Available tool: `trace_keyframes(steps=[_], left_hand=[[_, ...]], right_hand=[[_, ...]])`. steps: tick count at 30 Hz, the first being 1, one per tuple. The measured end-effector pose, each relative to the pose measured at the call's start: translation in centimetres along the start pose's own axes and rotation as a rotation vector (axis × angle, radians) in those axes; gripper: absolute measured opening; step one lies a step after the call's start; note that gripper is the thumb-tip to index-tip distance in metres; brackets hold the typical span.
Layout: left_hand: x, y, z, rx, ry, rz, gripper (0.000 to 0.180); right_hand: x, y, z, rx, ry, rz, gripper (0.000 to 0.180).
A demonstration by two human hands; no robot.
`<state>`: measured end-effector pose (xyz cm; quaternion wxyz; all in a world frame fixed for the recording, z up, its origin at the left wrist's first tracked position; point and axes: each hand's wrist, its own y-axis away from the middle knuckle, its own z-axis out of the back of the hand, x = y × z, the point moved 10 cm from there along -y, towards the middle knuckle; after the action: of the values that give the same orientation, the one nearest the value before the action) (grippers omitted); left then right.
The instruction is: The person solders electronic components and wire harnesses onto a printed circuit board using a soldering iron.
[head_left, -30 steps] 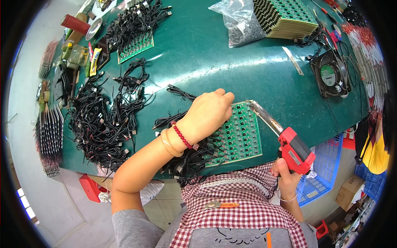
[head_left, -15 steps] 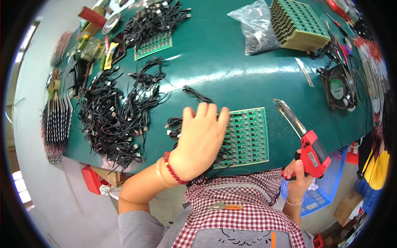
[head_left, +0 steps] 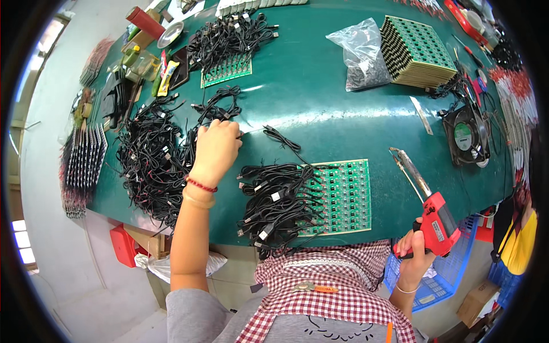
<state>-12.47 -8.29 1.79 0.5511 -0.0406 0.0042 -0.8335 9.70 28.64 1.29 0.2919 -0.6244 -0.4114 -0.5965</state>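
My right hand grips a red soldering gun, its long metal tip pointing up and away over the table. My left hand is at the right edge of a heap of black cables, with fingers curled down; whatever lies under them is hidden. In front of me rests a green circuit board panel with rows of small parts. A bunch of black cables with plugs covers its left side, wires reaching onto the panel. One coiled black cable lies just beyond it.
Farther back, more cables lie on another green panel. A stack of panels stands at the back right beside a clear bag of dark parts. A metal ruler and a black fan are on the right. A blue basket sits below.
My left hand has moved from above the panel leftward and away to the cable heap, uncovering the bunch of cables. My right hand still holds the soldering gun. The view has shifted slightly.
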Motion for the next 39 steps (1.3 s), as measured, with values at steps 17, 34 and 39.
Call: trace_keyframes(steps=[17,34,39], left_hand=[[-16.0,1.3,3.4,0.63,1.59,0.165,0.018],[-19.6,3.7,1.8,0.649,1.478,0.119,0.011],[-19.4,2.9,3.2,0.427,1.496,0.074,0.009]], right_hand=[[4.1,-1.7,-8.3,0.077,0.029,-0.012,0.04],[3.2,-1.5,-10.7,0.232,0.087,-0.017,0.015],[2.6,-1.5,-10.7,0.249,0.102,-0.052,0.018]])
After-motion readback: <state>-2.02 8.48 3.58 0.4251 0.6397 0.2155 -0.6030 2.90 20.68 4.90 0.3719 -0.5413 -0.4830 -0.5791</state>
